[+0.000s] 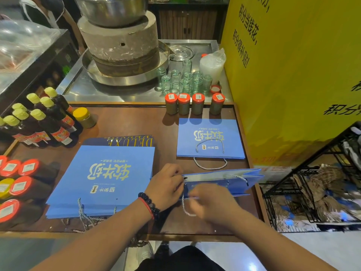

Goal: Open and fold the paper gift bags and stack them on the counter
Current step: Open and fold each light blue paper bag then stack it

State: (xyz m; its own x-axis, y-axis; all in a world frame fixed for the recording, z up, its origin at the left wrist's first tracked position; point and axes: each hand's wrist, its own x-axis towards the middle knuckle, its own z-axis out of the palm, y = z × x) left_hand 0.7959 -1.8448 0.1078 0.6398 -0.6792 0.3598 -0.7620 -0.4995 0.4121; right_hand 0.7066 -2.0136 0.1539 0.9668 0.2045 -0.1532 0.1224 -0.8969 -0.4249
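I see the bag [224, 182] I'm working on at the near right of the counter [136, 122], partly opened, its mouth facing left toward my hands. My left hand [166, 186] has its fingers curled tight on the bag's upper rim, pinching it. My right hand [211, 200] is blurred; it sits at the bag's near edge by the cord handle [185, 208], and I cannot tell whether its fingers grip anything. Just left lies the flat stack [101, 178] of blue bags, cords hanging off the near edge. Beyond the open bag, one folded bag [210, 137] lies flat. Behind it stand four red-capped jars [194, 103]. Dark bottles [45, 122] crowd the far left, and a wire rack [316, 182] stands to the right.
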